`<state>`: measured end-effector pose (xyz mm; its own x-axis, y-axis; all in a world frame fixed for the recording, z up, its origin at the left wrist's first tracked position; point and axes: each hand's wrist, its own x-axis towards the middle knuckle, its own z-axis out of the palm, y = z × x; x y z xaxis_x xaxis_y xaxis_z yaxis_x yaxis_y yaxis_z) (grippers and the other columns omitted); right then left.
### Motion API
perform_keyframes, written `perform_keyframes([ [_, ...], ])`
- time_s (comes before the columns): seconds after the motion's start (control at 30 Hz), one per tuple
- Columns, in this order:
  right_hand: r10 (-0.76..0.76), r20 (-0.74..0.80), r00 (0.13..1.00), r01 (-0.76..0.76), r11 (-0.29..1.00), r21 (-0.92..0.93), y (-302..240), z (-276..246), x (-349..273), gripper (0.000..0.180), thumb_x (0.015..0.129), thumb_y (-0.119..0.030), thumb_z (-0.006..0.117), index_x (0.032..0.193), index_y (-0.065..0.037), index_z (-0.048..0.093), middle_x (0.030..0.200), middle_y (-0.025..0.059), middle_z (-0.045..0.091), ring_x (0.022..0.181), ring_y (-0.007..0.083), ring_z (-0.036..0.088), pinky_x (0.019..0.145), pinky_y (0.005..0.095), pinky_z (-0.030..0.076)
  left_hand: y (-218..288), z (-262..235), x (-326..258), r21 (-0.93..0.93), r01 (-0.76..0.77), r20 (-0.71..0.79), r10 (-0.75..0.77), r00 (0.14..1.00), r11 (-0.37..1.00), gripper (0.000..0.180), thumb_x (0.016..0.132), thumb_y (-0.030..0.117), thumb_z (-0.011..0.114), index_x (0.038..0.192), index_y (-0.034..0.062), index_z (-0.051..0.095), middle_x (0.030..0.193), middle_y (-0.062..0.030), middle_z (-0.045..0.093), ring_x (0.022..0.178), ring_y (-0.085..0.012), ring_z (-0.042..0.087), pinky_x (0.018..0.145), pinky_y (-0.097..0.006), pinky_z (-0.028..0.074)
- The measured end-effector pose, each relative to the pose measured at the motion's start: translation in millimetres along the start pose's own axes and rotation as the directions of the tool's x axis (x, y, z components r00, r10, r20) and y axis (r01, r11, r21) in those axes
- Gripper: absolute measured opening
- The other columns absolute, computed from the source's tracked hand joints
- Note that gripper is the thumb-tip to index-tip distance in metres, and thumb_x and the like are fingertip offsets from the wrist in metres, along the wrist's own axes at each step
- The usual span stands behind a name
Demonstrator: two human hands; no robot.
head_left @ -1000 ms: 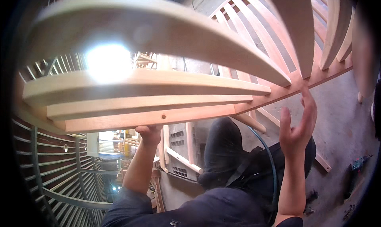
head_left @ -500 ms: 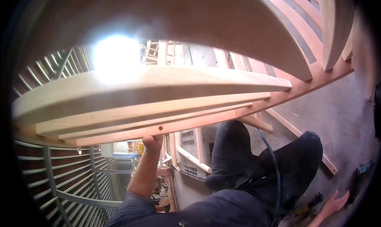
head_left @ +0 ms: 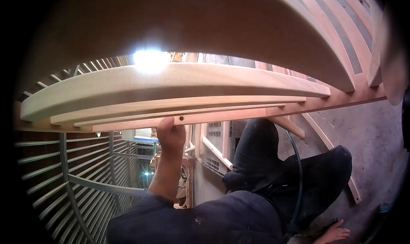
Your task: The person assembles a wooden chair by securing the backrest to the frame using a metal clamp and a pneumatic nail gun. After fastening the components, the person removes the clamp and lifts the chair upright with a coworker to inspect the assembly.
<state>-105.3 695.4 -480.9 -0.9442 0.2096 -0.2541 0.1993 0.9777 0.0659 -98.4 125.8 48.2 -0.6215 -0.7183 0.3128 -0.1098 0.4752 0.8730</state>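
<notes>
A person's left hand [head_left: 170,135] grasps the lower rail of a pale slatted wooden frame [head_left: 179,88] held overhead, close to the camera. The right hand [head_left: 335,234] rests low beside dark trousers, fingers loosely spread, holding nothing, above the concrete floor [head_left: 358,133].

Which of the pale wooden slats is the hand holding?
The left hand grips the lowest, pinkish wooden rail with the small dark hole; the paler slats above go untouched.
</notes>
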Motion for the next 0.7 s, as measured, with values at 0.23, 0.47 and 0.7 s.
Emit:
perform_keyframes([
  [0.23,0.007,0.205,0.979,-0.032,0.992,0.119,-17,-18,4,0.109,0.090,-0.068,0.054,0.144,0.024,0.030,0.146,0.0497,0.033,0.138,0.0621,0.034,0.116,0.0629,0.028,-12,-28,2,0.473,-0.467,0.198,0.427,0.882,0.747,0.021,0.096,0.007,0.062,0.115,0.0015,0.055,0.116,-0.0153,0.064,0.113,-0.0282,0.063,0.102,-0.043,0.049],
  [0.47,0.060,0.461,0.885,-0.049,0.998,-0.035,-8,-22,6,0.090,0.097,-0.062,0.054,0.140,0.015,0.043,0.147,0.0395,0.041,0.139,0.0532,0.039,0.118,0.0546,0.032,-30,-59,9,0.926,-0.364,0.290,0.432,0.854,0.097,0.023,0.093,0.015,0.069,0.105,0.0081,0.051,0.100,-0.0136,0.060,0.091,-0.0330,0.059,0.082,-0.046,0.047],
  [0.7,0.094,0.324,0.942,-0.037,0.984,-0.177,-15,-39,10,0.086,0.104,-0.058,0.044,0.142,0.018,0.041,0.148,0.0389,0.043,0.139,0.0516,0.042,0.120,0.0517,0.030,-44,-119,9,0.966,-0.198,0.138,0.315,0.939,0.164,0.033,0.100,0.024,0.064,0.119,-0.0018,0.060,0.110,-0.0159,0.066,0.103,-0.0299,0.065,0.086,-0.041,0.053],
])
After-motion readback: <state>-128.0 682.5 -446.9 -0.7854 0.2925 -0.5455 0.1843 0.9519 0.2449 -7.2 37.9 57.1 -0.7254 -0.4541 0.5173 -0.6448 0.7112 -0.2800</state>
